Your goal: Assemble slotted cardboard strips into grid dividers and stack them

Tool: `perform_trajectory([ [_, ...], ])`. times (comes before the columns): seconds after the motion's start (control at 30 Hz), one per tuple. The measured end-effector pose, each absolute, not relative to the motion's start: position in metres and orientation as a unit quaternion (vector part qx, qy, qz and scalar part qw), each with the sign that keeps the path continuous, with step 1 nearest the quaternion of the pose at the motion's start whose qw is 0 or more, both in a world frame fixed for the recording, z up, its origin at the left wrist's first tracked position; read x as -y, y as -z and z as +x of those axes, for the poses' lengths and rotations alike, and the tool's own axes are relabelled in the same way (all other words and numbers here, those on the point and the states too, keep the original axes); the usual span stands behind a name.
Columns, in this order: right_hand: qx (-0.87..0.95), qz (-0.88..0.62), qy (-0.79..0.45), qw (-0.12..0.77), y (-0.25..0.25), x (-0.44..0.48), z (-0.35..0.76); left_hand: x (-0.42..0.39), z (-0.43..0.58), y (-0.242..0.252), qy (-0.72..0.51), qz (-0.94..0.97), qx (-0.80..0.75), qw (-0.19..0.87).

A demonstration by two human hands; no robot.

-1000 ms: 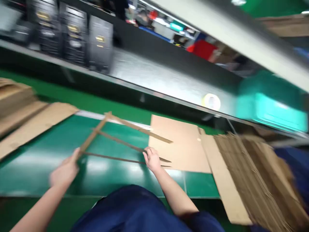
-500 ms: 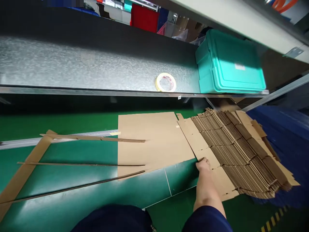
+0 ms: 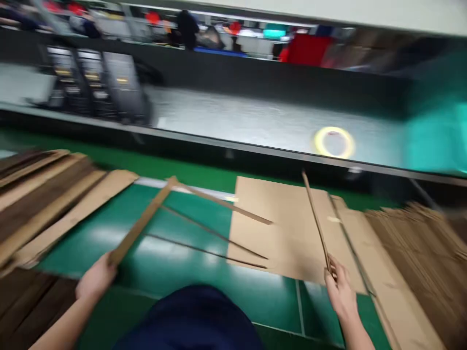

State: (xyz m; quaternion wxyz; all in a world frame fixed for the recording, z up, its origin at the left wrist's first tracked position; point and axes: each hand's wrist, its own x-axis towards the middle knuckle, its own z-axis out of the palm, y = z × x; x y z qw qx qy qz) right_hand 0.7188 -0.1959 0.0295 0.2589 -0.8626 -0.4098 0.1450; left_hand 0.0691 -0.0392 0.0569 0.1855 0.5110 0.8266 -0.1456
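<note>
Cardboard strip is being pinched upright by the fingers of the right hand, while the left hand is gripping the cardboard frame with closed fingers.

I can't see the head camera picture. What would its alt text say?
Two bare hands work over a green table: the left hand grips a cardboard strip, the right hand holds a thin cardboard piece on edge above a flat cardboard sheet.

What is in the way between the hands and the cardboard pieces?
Nothing visible. The right hand pinches the lower end of a thin cardboard piece, and the left hand holds the end of the slotted cardboard. Both touch directly.
</note>
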Motion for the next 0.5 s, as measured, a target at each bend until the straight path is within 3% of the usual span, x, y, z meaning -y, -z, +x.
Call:
perform_trajectory([
  [0.1,0.529,-0.735,-0.315,0.284,-0.031,0.152,0.629,0.055,0.038,-0.035,0.023,0.515,-0.844,0.149],
  [0.23,0.661,-0.548,-0.474,0.195,-0.049,0.108,0.493,0.066,0.003,0.000,-0.098,0.513,-0.842,0.135],
  [0.37,0.740,-0.408,-0.527,0.085,-0.076,0.087,0.406,0.078,-0.008,0.020,-0.176,0.503,-0.832,0.153],
  [0.5,0.755,-0.366,-0.543,0.017,-0.089,0.077,0.380,0.083,-0.011,0.032,-0.242,0.485,-0.824,0.169],
])
